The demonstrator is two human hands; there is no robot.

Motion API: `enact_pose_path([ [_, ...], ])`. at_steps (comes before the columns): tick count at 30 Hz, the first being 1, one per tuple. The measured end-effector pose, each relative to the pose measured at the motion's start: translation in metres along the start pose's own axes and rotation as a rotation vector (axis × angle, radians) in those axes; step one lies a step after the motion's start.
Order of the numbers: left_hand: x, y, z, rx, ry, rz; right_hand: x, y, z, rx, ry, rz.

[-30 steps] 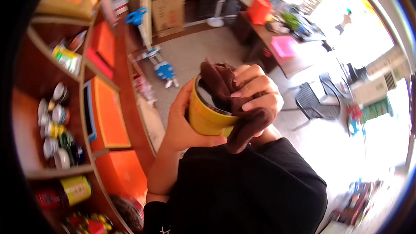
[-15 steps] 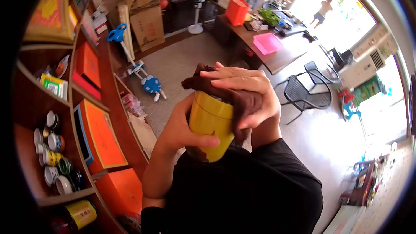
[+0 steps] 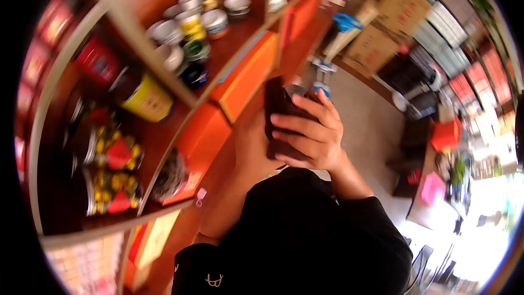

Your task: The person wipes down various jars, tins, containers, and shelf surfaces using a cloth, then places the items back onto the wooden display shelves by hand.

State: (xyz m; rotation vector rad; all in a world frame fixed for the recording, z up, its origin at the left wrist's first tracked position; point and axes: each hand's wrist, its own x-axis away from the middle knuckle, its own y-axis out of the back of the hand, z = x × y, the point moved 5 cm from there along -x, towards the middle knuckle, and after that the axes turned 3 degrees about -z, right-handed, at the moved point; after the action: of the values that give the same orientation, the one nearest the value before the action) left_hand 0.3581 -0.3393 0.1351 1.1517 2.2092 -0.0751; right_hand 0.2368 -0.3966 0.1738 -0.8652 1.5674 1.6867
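Observation:
In the head view, a dark brown cloth (image 3: 277, 123) is bunched in front of my chest. My right hand (image 3: 314, 131) lies over the cloth, its fingers curved around it. My left hand (image 3: 252, 145), smeared by motion, is closed around the other side, its fingers mostly hidden. The yellow canister that showed in this hand before is covered now; no yellow of it can be seen. A small greyish, shiny patch shows above the cloth. Left of my hands is the wooden shelf unit (image 3: 185, 117), with an orange box (image 3: 248, 79) close by.
Several small cups (image 3: 191, 24) stand on an upper shelf. Below them are a yellow-labelled jar (image 3: 146, 98), a red tin (image 3: 98, 61) and jars of yellow-wrapped pieces (image 3: 114, 194). Cardboard boxes (image 3: 376, 46), a standing fan (image 3: 401, 101) and a desk with a pink tray (image 3: 433, 188) are to the right.
My view and body have turned left towards the shelves. The cloth and canister have turned in my hands, and the canister's yellow side has gone out of sight.

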Motion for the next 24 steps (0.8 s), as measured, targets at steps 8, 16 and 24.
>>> enact_pose_path([
  [8, 0.060, 0.098, 0.023, 0.376, 0.401, -0.451, 0.073, -0.177, 0.017, -1.689, -0.644, -0.288],
  [16, 0.106, 0.134, 0.019, 0.540, 0.290, -1.002, 0.055, -0.185, 0.088, -1.988, -1.188, 0.260],
  [24, 0.127, 0.142, 0.032, 0.354, 0.202, -1.136, 0.090, -0.178, 0.101, -1.758, -0.925, 0.512],
])
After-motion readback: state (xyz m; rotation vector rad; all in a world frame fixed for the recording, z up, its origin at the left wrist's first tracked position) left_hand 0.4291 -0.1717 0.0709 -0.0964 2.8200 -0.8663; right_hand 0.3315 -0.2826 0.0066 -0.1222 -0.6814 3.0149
